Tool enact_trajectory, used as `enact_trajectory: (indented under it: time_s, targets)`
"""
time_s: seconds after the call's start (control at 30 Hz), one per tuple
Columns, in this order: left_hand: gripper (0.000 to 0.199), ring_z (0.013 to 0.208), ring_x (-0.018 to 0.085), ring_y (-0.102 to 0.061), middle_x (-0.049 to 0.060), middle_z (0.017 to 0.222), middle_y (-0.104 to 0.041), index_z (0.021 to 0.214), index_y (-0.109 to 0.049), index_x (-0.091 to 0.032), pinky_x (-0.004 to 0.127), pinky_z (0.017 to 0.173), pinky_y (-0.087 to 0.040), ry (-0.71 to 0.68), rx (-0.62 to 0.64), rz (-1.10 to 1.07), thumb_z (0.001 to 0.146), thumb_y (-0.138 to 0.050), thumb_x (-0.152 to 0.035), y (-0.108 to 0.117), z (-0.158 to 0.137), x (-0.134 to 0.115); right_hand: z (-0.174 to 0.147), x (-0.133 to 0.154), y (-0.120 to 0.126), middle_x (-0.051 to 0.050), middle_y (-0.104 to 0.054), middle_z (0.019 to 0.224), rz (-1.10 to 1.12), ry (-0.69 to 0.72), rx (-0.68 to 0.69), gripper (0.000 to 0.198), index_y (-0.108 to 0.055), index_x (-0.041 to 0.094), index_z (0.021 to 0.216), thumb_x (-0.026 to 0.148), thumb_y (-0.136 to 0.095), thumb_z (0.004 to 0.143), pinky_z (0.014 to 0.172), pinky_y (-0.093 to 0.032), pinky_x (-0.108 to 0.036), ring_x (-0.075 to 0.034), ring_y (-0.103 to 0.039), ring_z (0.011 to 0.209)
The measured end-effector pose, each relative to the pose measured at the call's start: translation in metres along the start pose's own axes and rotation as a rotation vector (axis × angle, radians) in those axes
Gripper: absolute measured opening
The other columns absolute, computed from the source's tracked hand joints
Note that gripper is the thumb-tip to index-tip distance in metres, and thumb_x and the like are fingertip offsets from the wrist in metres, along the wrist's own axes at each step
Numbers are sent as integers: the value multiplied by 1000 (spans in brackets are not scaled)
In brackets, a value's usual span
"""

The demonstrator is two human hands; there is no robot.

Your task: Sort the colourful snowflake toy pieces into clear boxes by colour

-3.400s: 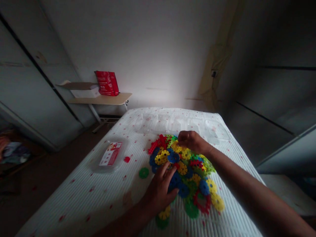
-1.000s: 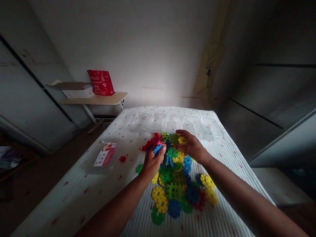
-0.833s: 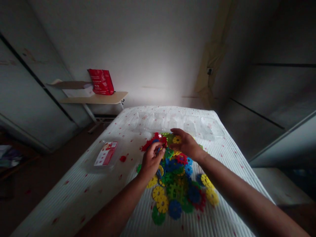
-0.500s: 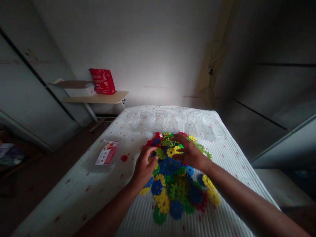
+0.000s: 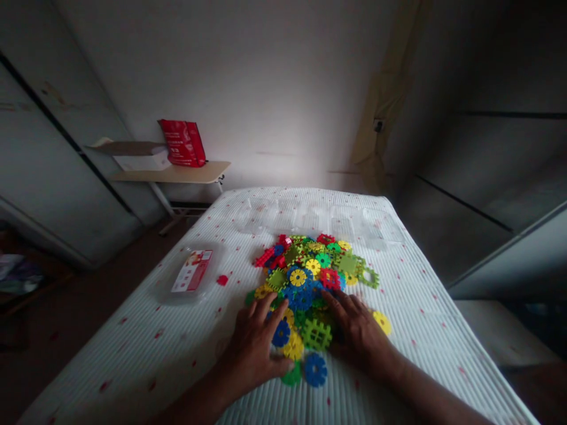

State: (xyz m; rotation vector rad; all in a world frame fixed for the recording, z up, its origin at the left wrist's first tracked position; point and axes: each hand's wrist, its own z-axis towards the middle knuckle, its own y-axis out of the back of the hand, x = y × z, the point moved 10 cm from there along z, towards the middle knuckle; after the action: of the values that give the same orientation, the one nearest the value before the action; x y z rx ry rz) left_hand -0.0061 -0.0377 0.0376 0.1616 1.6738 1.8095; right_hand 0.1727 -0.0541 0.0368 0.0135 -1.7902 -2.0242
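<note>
A heap of plastic interlocking pieces lies on the white ribbed bed cover (image 5: pixel 177 366). Among them are a blue disc (image 5: pixel 315 370), a light green square piece (image 5: pixel 316 334), a red square piece (image 5: pixel 330 278) and a yellow disc (image 5: pixel 297 277). My left hand (image 5: pixel 257 339) rests on the near left side of the heap, fingers spread, its thumb at a green disc (image 5: pixel 292 375). On the near right side my right hand (image 5: pixel 361 330) lies palm down over the pieces with fingers stretched out. Some pieces are hidden beneath both hands.
Beyond the heap lies a row of clear plastic trays (image 5: pixel 310 215). To the left are a clear lidded container (image 5: pixel 190 274) with a printed label and a lone red piece (image 5: pixel 222 280). A small table (image 5: pixel 177 174) by the wall bears a red bag (image 5: pixel 183 143) and a box (image 5: pixel 142 159).
Both hands have moved back toward me from the middle of the heap and come down on its near sides. The heap's far part is now uncovered.
</note>
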Motion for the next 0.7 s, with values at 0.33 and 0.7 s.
enact_trajectory:
  time_s: [0.33, 0.7]
  targets:
    - [83, 129, 29, -36, 11, 141, -35, 136, -37, -22, 46, 104, -37, 63, -248, -336, 58, -53, -1, -14, 26, -7, 42, 29, 3, -11, -45, 133, 572, 54, -47, 89, -30, 25, 139, 1, -56, 57, 99, -42, -39, -24, -47, 120]
    - [56, 110, 25, -56, 9, 121, -60, 123, -52, -19, 37, 96, -45, 254, -380, -1230, 69, -65, -23, 19, 55, -6, 86, 22, 43, -3, -62, 101, 1012, -53, -131, 52, -53, 23, 117, 21, -63, 66, 74, -50, -32, -17, -60, 83]
